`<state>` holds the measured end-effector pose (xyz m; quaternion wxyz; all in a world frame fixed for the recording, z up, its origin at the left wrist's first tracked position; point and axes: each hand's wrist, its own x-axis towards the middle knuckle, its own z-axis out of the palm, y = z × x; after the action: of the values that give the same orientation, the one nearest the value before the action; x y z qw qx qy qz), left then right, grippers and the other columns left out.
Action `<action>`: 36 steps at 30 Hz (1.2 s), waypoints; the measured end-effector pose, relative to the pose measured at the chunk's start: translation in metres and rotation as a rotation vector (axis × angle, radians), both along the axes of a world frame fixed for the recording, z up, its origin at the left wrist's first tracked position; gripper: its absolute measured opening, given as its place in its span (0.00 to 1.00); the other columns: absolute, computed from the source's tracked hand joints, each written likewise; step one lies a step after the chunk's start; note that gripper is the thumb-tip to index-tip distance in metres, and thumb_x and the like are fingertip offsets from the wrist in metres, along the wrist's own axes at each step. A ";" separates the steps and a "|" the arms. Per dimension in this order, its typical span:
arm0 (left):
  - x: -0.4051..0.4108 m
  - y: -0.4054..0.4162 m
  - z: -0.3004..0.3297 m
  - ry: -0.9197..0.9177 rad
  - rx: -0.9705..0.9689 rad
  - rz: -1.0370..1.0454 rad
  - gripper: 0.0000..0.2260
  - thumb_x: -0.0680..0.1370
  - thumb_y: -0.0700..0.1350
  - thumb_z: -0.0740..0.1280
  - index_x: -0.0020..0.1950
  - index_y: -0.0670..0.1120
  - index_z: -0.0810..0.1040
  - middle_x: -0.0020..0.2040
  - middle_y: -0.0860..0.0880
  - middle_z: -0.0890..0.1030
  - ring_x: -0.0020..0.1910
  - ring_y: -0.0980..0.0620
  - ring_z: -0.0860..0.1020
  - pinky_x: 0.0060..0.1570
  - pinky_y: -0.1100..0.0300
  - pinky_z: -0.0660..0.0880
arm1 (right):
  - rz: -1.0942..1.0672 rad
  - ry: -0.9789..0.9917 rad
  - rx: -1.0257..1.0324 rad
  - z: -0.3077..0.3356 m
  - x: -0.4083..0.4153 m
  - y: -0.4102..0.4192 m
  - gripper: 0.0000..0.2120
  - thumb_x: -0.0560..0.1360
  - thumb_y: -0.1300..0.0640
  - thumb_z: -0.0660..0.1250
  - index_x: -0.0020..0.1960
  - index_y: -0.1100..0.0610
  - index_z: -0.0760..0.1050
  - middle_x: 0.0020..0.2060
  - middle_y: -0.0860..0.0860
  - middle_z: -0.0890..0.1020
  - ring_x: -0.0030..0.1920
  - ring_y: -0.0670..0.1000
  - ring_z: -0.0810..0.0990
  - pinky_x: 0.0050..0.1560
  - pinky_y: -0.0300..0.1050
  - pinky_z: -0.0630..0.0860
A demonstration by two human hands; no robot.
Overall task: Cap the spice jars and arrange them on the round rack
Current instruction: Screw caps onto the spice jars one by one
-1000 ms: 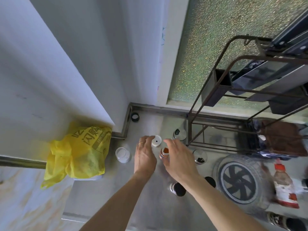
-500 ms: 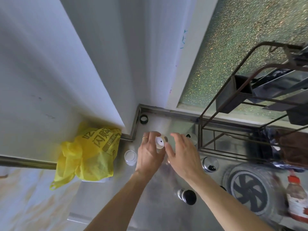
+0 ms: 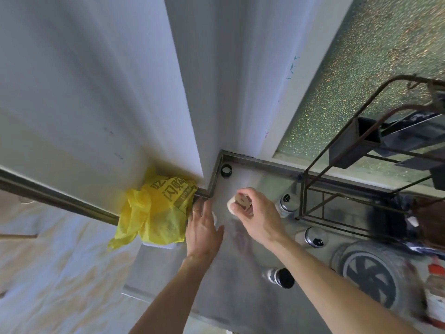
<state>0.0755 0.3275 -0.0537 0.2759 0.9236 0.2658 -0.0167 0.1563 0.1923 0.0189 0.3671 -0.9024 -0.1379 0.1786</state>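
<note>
**Spice jar tipped in my right hand, lid not on yet**

Spice jar (image 3: 237, 204) sits pinched in my right hand (image 3: 257, 216), tipped sideways above the counter (image 3: 240, 297). If it tips more, spice could spill. My left hand (image 3: 203, 227) reaches to nine o'clock with loose fingers over something white. The yellow bag (image 3: 156, 210) crowds it there. The round rack (image 3: 370, 278) waits at four o'clock, with jars standing between.

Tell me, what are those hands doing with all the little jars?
A person is sorting spice jars on a steel counter. The right hand grips a small jar with a pale cap, held above the counter. The left hand reaches down beside a yellow bag, fingers straight. Other jars stand nearby, and the round rack waits at the right, nothing on it yet.
</note>
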 end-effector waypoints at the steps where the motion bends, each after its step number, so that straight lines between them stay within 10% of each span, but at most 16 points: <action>1: -0.001 0.001 -0.002 0.043 0.000 0.032 0.32 0.69 0.47 0.78 0.69 0.51 0.68 0.68 0.45 0.73 0.60 0.39 0.77 0.53 0.48 0.78 | 0.019 0.000 -0.007 0.000 -0.001 -0.001 0.18 0.77 0.46 0.69 0.64 0.49 0.74 0.53 0.52 0.80 0.50 0.52 0.80 0.55 0.47 0.77; 8: -0.004 -0.001 0.002 -0.100 -0.107 0.179 0.22 0.66 0.42 0.79 0.57 0.46 0.77 0.47 0.46 0.84 0.44 0.41 0.82 0.41 0.55 0.73 | 0.084 0.006 0.035 0.007 -0.013 -0.021 0.18 0.74 0.53 0.74 0.61 0.47 0.74 0.53 0.49 0.79 0.44 0.51 0.82 0.52 0.49 0.79; 15: -0.018 -0.044 0.058 -0.291 -0.360 0.072 0.22 0.62 0.52 0.80 0.54 0.59 0.79 0.49 0.62 0.82 0.49 0.62 0.79 0.48 0.66 0.74 | 0.186 -0.071 0.082 0.051 -0.019 -0.058 0.21 0.71 0.62 0.74 0.61 0.48 0.75 0.55 0.45 0.79 0.53 0.47 0.81 0.54 0.49 0.80; 28: -0.041 -0.103 0.168 -0.479 -0.417 -0.261 0.25 0.63 0.49 0.79 0.58 0.59 0.78 0.50 0.64 0.82 0.51 0.64 0.79 0.47 0.75 0.72 | 0.516 -0.301 -0.173 0.187 -0.036 -0.135 0.21 0.72 0.62 0.73 0.62 0.47 0.75 0.55 0.41 0.81 0.52 0.43 0.80 0.54 0.40 0.76; 36: -0.061 -0.126 0.191 -0.497 -0.440 -0.283 0.24 0.64 0.49 0.78 0.58 0.57 0.79 0.49 0.60 0.84 0.49 0.58 0.82 0.48 0.64 0.77 | 0.322 -0.390 -0.340 0.205 -0.055 -0.159 0.19 0.71 0.36 0.69 0.47 0.51 0.80 0.39 0.45 0.85 0.40 0.47 0.83 0.43 0.47 0.80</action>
<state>0.0148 0.2016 0.1373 0.5193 0.8455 0.0501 0.1137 0.1017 0.0333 0.2242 0.1443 -0.9347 -0.3153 0.0784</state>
